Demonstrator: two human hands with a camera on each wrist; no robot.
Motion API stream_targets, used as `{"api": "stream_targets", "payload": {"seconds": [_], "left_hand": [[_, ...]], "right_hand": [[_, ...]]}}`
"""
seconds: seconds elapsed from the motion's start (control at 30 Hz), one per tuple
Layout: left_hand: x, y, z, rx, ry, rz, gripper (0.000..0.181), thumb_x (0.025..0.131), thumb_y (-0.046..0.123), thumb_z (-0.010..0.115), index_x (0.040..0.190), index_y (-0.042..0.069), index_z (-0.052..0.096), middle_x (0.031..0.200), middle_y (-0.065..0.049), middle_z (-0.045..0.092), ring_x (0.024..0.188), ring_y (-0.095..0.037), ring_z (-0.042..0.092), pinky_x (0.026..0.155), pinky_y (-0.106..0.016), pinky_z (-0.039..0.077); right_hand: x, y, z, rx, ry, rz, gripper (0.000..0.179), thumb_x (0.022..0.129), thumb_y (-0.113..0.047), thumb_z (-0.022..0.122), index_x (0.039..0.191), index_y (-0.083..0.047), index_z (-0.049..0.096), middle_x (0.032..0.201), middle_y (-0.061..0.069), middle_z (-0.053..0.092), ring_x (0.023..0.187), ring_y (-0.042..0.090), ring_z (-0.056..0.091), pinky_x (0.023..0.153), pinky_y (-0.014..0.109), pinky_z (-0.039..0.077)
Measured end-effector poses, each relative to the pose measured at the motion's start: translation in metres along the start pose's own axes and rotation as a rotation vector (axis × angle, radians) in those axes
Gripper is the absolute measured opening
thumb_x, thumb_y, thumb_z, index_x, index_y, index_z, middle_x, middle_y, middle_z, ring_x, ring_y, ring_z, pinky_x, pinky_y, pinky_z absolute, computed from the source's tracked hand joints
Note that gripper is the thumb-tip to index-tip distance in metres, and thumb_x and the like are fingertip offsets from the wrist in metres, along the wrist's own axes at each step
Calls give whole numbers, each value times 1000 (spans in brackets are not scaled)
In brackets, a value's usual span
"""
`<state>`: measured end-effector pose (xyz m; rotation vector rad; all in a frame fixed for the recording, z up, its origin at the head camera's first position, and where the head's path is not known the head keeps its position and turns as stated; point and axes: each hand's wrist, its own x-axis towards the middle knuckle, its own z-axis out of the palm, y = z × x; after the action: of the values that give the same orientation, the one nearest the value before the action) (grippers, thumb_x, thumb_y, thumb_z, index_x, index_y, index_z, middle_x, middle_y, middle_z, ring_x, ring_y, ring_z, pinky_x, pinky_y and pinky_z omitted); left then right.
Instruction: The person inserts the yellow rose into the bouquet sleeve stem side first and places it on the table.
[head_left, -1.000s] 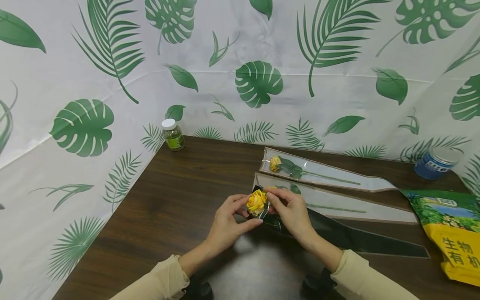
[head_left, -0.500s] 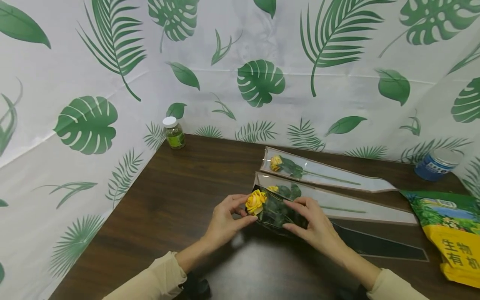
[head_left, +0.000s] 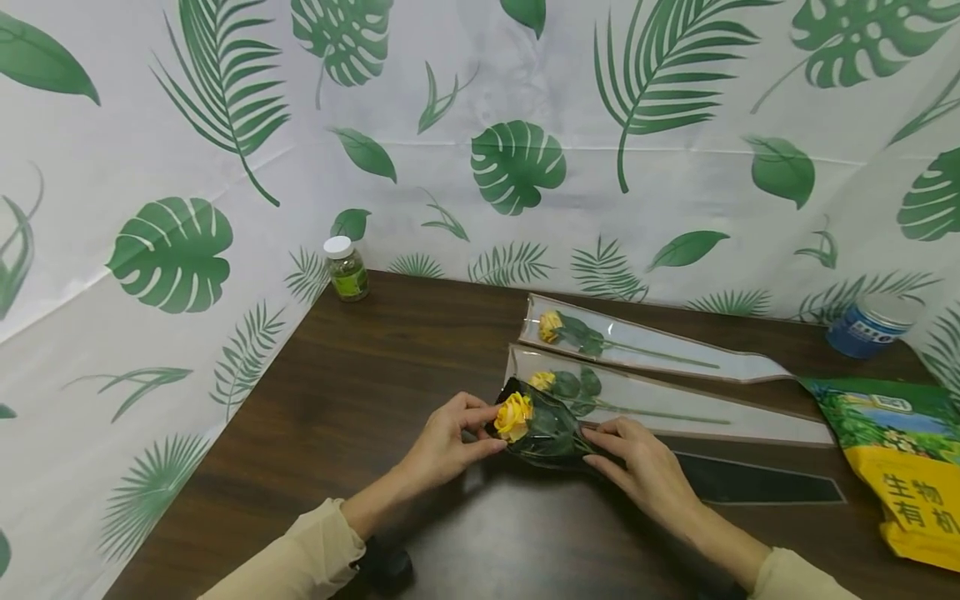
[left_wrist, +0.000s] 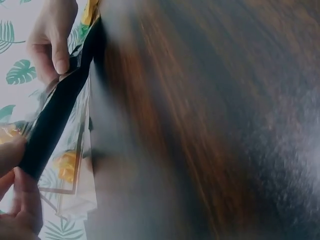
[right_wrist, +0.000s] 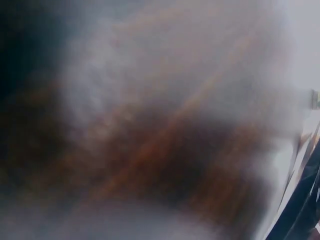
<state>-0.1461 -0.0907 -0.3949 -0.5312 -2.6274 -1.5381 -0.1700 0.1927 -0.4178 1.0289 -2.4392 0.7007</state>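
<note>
A yellow rose (head_left: 513,417) with dark green leaves lies inside a black-backed clear flower sleeve (head_left: 757,481). At the sleeve's wide end, beside the bloom, my left hand (head_left: 453,437) pinches its edge between thumb and fingers. My right hand (head_left: 637,467) grips the sleeve further down, around the stem below the leaves. In the left wrist view the black back of the sleeve (left_wrist: 55,122) runs slanting between the two hands, held off the table. Only a strip of the sleeve (right_wrist: 300,202) shows at the right edge of the blurred right wrist view.
Behind lie two pale sleeves, a nearer one (head_left: 772,422) and a farther one (head_left: 637,342), each with a yellow rose. A white-capped jar (head_left: 348,271) stands back left. To the right are a blue tin (head_left: 873,327) and a yellow-green bag (head_left: 900,475) on the brown table (head_left: 300,467).
My right hand has slid right along the sleeve, from beside the bloom to the stem, uncovering the leaves. My left hand stays at the wide end by the rose.
</note>
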Motion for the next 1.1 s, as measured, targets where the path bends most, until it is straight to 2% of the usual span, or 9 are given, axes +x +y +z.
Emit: {"api": "stream_targets", "payload": {"seconds": [0.1, 0.3, 0.4, 0.53, 0.67, 0.77, 0.87, 0.97, 1.1], "left_hand": [[0, 1, 0, 42, -33, -13, 46, 78, 15, 77, 121, 3, 63, 87, 0, 62, 77, -9, 62, 71, -29, 52], [1, 2, 3, 90, -57, -85, 52, 79, 28, 77, 124, 6, 61, 68, 11, 65, 58, 1, 53, 55, -18, 41], [1, 3, 2, 45, -105, -125, 49, 81, 24, 74, 123, 4, 61, 68, 7, 64, 53, 2, 48, 51, -16, 38], [2, 2, -1, -35, -218, -168, 49, 85, 19, 71, 127, -1, 56, 70, 5, 60, 55, 1, 44, 50, -16, 34], [2, -1, -1, -117, -324, -193, 54, 87, 15, 67, 132, -6, 48, 74, 2, 58, 61, -1, 46, 53, -15, 36], [1, -2, 0, -119, -370, -215, 57, 87, 16, 67, 135, -6, 45, 77, 1, 60, 63, -3, 50, 53, -16, 37], [0, 0, 3, -53, -354, -244, 58, 88, 28, 67, 135, 0, 48, 76, 6, 61, 60, -3, 50, 52, -19, 38], [2, 2, 7, 35, -278, -238, 54, 87, 41, 65, 129, 7, 58, 65, 12, 56, 52, -2, 44, 58, -22, 34], [3, 5, 10, 75, -221, -209, 43, 91, 37, 61, 122, 7, 63, 55, 12, 45, 46, -2, 34, 58, -21, 28]], "right_hand": [[-2, 0, 0, -10, 25, -7, 40, 63, -9, 82, 102, -6, 73, 94, -1, 63, 71, 3, 48, 55, 15, 37], [-5, -1, 0, -13, 41, -10, 42, 62, -8, 82, 102, -5, 73, 93, 0, 63, 72, 5, 48, 55, 14, 37], [-7, 0, 0, -15, 36, -6, 43, 61, -9, 83, 103, -3, 72, 95, 2, 63, 75, 7, 50, 56, 16, 39], [-9, 1, -1, -36, 14, 2, 46, 60, -12, 84, 103, -2, 71, 98, 5, 63, 83, 14, 56, 62, 25, 47], [-11, 1, -1, -60, -14, 6, 46, 60, -14, 84, 103, -2, 72, 100, 7, 62, 89, 20, 57, 67, 34, 49], [-12, 1, -1, -66, -32, 4, 43, 61, -13, 84, 102, -3, 73, 100, 6, 61, 90, 19, 56, 68, 34, 49], [-12, 0, -1, -68, -38, 1, 41, 62, -12, 84, 101, -3, 73, 100, 5, 61, 90, 18, 56, 68, 32, 48], [-12, -1, -2, -71, -39, -1, 41, 63, -12, 83, 102, -3, 73, 100, 5, 61, 90, 18, 56, 69, 33, 48], [-12, -2, -2, -78, -46, -3, 42, 63, -13, 83, 103, -3, 72, 100, 5, 62, 92, 19, 56, 70, 34, 49]]}}
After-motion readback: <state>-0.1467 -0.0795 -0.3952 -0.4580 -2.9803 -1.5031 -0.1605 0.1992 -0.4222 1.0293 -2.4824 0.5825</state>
